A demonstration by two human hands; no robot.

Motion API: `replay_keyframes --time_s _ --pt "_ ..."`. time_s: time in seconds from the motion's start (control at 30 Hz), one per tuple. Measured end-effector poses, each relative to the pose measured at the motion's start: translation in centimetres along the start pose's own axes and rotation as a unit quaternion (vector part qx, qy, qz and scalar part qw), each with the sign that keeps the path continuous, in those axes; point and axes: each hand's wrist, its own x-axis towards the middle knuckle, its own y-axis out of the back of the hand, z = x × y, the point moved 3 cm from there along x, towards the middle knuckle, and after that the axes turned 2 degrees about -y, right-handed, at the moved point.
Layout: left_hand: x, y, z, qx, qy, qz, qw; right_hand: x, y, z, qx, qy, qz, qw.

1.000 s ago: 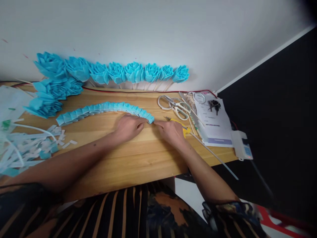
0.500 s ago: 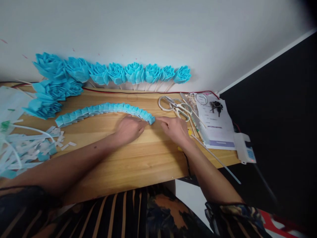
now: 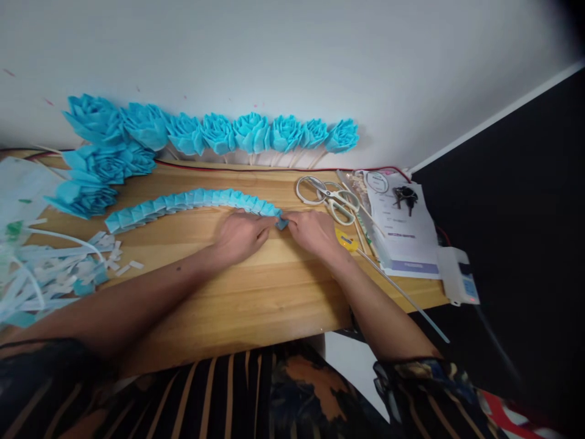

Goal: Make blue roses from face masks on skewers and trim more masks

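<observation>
A long strip of folded blue paper petals [image 3: 183,202] lies in an arc across the wooden table [image 3: 256,292]. My left hand [image 3: 240,235] rests on the table with its fingers curled against the strip's right end. Facing it, my right hand [image 3: 313,231] pinches that same end between thumb and fingers. Both hands meet at the strip's tip, near the middle of the table.
Several blue paper roses [image 3: 219,134] line the wall, more at the left [image 3: 98,171]. White scissors [image 3: 326,195], a yellow tool [image 3: 347,241], a thin white stick [image 3: 402,296], papers with keys [image 3: 402,225] and a small white device [image 3: 459,283] sit right. Paper scraps [image 3: 50,271] lie left.
My right hand moved left from beside the yellow tool onto the strip's end and closed on it. The left hand stayed at the strip's end.
</observation>
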Motion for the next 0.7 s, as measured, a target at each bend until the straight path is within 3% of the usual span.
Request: replay_keyframes --time_s 0.3,0.47,0.63,0.7 --pt "0.3 -0.1 0.6 0.046 -0.027 -0.050 0.997 0.0 0.3 0.6 0.016 0.004 0.006 1.000" --pt "0.4 0.1 0.7 0.042 -0.034 -0.062 0.997 0.0 1.1 0.4 0.038 -0.007 0.058 0.998" --pt "0.4 0.1 0.7 0.047 -0.048 -0.059 0.996 0.6 0.4 -0.4 0.012 0.015 0.005 1.000" --pt "0.4 0.1 0.7 0.051 -0.050 -0.055 0.996 0.8 0.6 -0.2 0.017 0.012 0.012 1.000"
